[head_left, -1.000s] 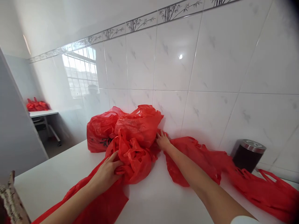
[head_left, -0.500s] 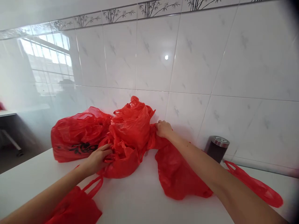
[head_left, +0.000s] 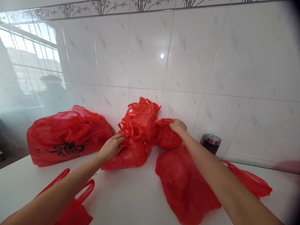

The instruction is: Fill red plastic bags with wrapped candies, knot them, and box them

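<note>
Several full red plastic bags are bunched together at the middle of the white table, against the tiled wall. My left hand has its fingers closed on the gathered top of the front red bag. Behind that bag rises another crumpled red bag. My right hand grips the top of a smaller red bag at the right of the bunch. Below my right forearm a flat red bag lies spread on the table.
A big red bag with black lettering stands at the left. Red bag handles show near the left front edge of the white table. A dark cylinder with a metal lid and a long red bag are at the right.
The view has shifted. Both hands have moved right; the small bag at my right hand now stands out from the bunch. The large lettered bag is now apart from the middle bags.
</note>
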{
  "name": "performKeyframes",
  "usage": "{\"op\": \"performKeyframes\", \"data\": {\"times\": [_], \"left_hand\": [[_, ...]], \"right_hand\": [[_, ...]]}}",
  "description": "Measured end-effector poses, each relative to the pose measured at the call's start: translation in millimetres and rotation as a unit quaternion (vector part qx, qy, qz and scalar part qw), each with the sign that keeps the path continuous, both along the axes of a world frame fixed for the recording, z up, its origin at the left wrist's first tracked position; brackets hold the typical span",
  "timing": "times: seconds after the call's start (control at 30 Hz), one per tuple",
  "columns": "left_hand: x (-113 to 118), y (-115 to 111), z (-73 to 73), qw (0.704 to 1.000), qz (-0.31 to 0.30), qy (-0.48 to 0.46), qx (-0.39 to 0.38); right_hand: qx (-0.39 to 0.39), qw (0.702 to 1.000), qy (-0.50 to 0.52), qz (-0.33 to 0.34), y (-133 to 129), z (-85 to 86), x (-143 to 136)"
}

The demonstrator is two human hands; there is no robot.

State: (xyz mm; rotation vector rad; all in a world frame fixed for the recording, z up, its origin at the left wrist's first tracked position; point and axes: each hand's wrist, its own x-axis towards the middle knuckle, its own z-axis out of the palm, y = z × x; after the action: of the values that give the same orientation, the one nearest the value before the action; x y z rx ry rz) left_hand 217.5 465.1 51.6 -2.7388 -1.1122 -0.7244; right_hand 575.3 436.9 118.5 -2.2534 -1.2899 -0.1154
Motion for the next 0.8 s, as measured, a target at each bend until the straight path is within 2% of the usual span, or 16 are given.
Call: {"op": "performKeyframes", "data": {"times": [0.17, 0.3, 0.37, 0.47, 0.57, 0.63, 0.7, 0.8], "left_hand": [[15.8, -2.3, 9.5, 0.991, 0.132, -0.005, 0.018], [22.7, -11.3, 27.4, 0.987, 0.154, 0.033, -0.007], [23.1, -20.8, 41.7, 0.987, 0.146, 0.056, -0.021], [16.5, -34.6, 70.6, 0.983, 0.152, 0.095, -0.042], [2.2, -38.3, 99.0, 0.97, 0.185, 0.143, -0.072], [-7.3, -34.0, 108.5, 0.96, 0.219, 0.16, -0.077], [-12.5, -27.1, 105.5, 0.952, 0.254, 0.161, -0.066], [-7.0, -17.7, 78.6, 0.948, 0.28, 0.147, -0.036]], "right_hand": [[-0.011, 0.999, 0.026, -0.041, -11.1, 0.4, 25.2], [-0.01, 0.998, 0.031, -0.057, -19.1, -4.4, 34.6], [-0.011, 0.998, 0.033, -0.054, -20.1, -8.3, 35.3], [-0.012, 0.999, 0.036, -0.038, -17.8, -15.2, 31.8], [-0.009, 0.999, 0.039, -0.017, -12.9, -20.0, 24.5], [-0.006, 0.999, 0.042, -0.007, -9.6, -21.3, 19.3], [-0.003, 0.999, 0.049, 0.001, -6.5, -22.1, 14.3], [-0.002, 0.998, 0.067, 0.015, -2.1, -25.9, 6.5]]}}
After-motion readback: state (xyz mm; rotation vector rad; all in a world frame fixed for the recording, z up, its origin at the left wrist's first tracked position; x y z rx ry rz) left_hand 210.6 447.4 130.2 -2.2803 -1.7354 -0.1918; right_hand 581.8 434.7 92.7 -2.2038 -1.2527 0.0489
